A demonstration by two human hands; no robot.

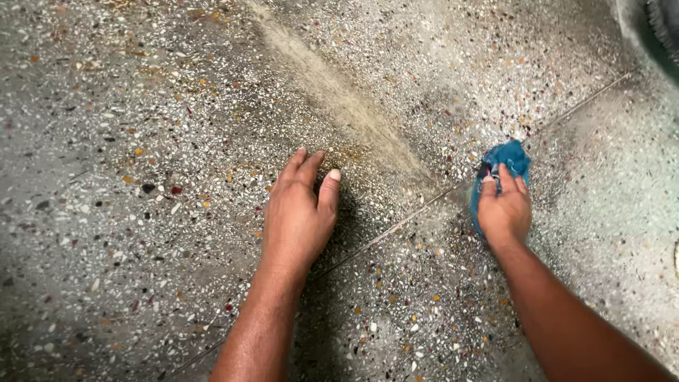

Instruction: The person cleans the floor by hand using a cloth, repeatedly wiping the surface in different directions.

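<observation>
1. Left hand (297,216): it lies flat on the speckled terrazzo floor (127,141), fingers together and stretched out, palm down, holding nothing. It seems to carry body weight. If the floor here is damp, the palm could slide and the person could tip forward.
2. Between the hands: a thin joint line (396,225) crosses the floor diagonally, and a pale dusty streak (339,99) runs from the floor's top edge down toward it. Grit in the streak could be smeared rather than lifted, or could scratch the surface under pressure.
3. Right hand (503,211): its fingers are closed down over a crumpled blue cloth (506,161), pressing it against the floor just past the joint line, well apart from the other hand. Most of the cloth sits under the palm; only its far end shows. Bunched this small, it could slip out, leaving knuckles to scrape the rough floor.
4. Top right corner: a dark curved object (665,25), too cropped to identify.
</observation>
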